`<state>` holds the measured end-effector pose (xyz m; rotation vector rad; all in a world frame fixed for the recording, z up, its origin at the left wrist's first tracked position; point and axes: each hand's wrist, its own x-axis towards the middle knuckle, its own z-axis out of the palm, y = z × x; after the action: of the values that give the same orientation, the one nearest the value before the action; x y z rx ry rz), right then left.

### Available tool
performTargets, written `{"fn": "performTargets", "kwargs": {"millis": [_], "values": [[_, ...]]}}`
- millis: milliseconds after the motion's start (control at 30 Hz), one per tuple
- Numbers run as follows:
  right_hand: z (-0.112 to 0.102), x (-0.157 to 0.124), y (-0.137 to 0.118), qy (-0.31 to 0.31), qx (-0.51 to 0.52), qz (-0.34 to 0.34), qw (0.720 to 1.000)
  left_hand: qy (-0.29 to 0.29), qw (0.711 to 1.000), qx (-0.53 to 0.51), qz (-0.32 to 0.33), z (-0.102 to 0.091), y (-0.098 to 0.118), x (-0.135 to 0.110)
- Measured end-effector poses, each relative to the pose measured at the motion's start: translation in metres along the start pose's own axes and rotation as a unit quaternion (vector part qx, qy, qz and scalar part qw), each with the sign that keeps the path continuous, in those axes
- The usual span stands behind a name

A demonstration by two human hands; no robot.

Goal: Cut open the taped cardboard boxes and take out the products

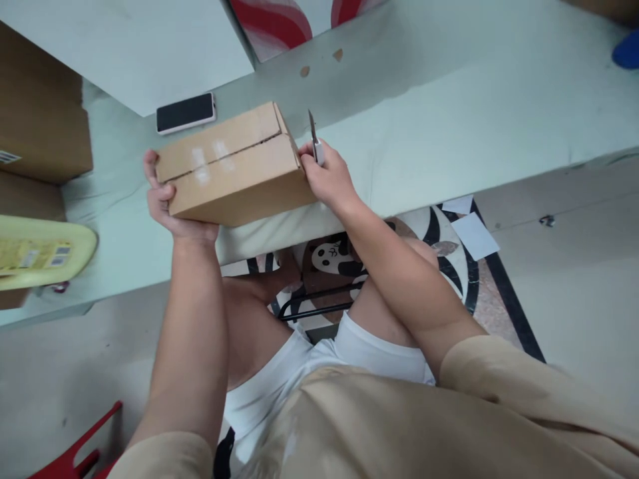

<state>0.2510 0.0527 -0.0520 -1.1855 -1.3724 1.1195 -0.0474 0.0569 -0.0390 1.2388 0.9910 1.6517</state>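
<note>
A brown cardboard box [249, 193] rests at the near edge of the table, its top flaps meeting along a seam with strips of clear tape across it. My left hand [170, 203] grips the box's left end, fingers wrapped around the corner. At the right end, my right hand [327, 169] is closed around a utility knife [318, 152] with its blade out, pointing up and away from me. The fingertips of that hand lie against the box's right side. Behind the box is a phone [186, 113] with a dark screen.
Pale green cloth covers the table [474, 113]. To the left are a large cardboard box [40, 113] and a yellow package [44, 253]. A white panel [130, 46] stands behind the phone. Paper scraps [475, 236] lie on the floor, and a red chair [74, 459] is at lower left.
</note>
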Motion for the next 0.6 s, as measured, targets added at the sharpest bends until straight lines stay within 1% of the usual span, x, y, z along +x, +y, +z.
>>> {"fn": "performTargets", "kwargs": {"millis": [133,233,267,300,367,433,500,567,600], "values": [[-0.005,-0.003,0.002,-0.019,-0.005,-0.004,1.0,-0.043,0.998,0.048,0.0,-0.018,-0.01,0.008],[-0.005,-0.001,0.007,-0.017,-0.011,-0.013,1.0,-0.088,0.994,0.058,-0.002,-0.024,-0.011,0.011],[-0.005,0.001,0.008,-0.013,-0.014,-0.011,1.0,-0.095,0.993,0.067,-0.008,-0.025,-0.011,0.011],[-0.004,0.003,0.008,-0.01,-0.016,-0.008,1.0,-0.096,0.992,0.08,-0.014,-0.024,-0.011,0.011],[-0.002,0.006,0.003,0.0,-0.021,0.0,1.0,-0.075,0.991,0.107,-0.011,-0.022,-0.013,0.009],[-0.003,0.008,-0.013,0.025,-0.021,0.008,0.999,-0.04,0.992,0.121,0.011,-0.017,-0.017,0.006],[-0.007,0.006,-0.037,0.081,-0.008,0.001,0.997,-0.022,0.994,0.102,0.036,-0.009,-0.019,-0.002],[-0.013,-0.001,-0.066,0.158,0.031,-0.06,0.985,-0.03,0.996,0.059,0.055,0.003,-0.019,-0.014],[-0.017,-0.005,-0.08,0.176,0.048,-0.094,0.979,-0.043,0.996,0.04,0.064,0.011,-0.018,-0.021]]}}
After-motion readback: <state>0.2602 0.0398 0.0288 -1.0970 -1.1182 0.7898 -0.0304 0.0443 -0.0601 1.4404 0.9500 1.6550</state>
